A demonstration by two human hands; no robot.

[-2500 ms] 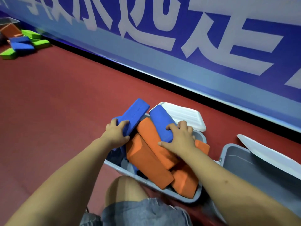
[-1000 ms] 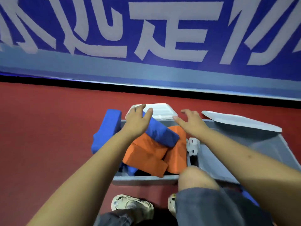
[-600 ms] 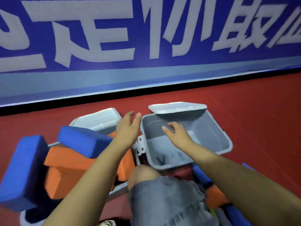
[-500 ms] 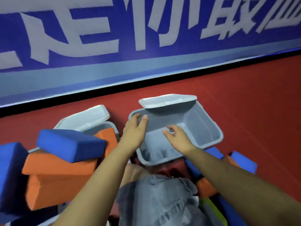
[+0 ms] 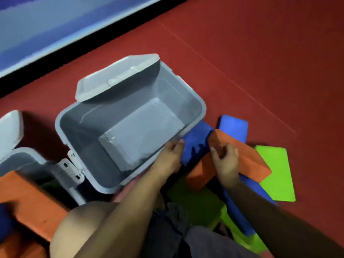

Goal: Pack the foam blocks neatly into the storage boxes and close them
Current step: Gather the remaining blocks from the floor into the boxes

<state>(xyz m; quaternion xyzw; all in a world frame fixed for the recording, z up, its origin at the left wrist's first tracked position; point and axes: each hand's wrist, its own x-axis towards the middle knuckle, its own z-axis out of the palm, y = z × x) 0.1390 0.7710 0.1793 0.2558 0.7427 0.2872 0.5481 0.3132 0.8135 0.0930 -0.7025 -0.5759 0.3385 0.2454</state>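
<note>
Second grey box (image 5: 130,127) is open and has nothing in it, lid (image 5: 115,77) hinged back on the far side. It sits on the red floor (image 5: 260,53) just in front of my knee.

First box (image 5: 24,161) is at the left edge, lid (image 5: 9,131) up, with orange blocks (image 5: 28,198) sticking well above the rim. Not neat, and I doubt it closes as is.

Loose pile is to the right of the open box, touching its near corner: blue block (image 5: 195,144) against the rim, another blue block (image 5: 234,127) behind it, orange block (image 5: 247,157) on top, green blocks (image 5: 275,174) underneath and more green by my lap.

Left hand (image 5: 169,157) is at the box's near rim, fingers curled, tips against the blue block. Can't tell whether it actually has a grip. Right hand (image 5: 225,161) has fingers bent over the near end of the orange block. Looks like a grasp forming, but blur keeps me from confirming it.

Progress estimate: under half. One box overfilled and open, one box unfilled, a full pile unpacked, both lids to close. Next step, I'd guess: lift the orange and blue blocks into the open box, flat.
</note>
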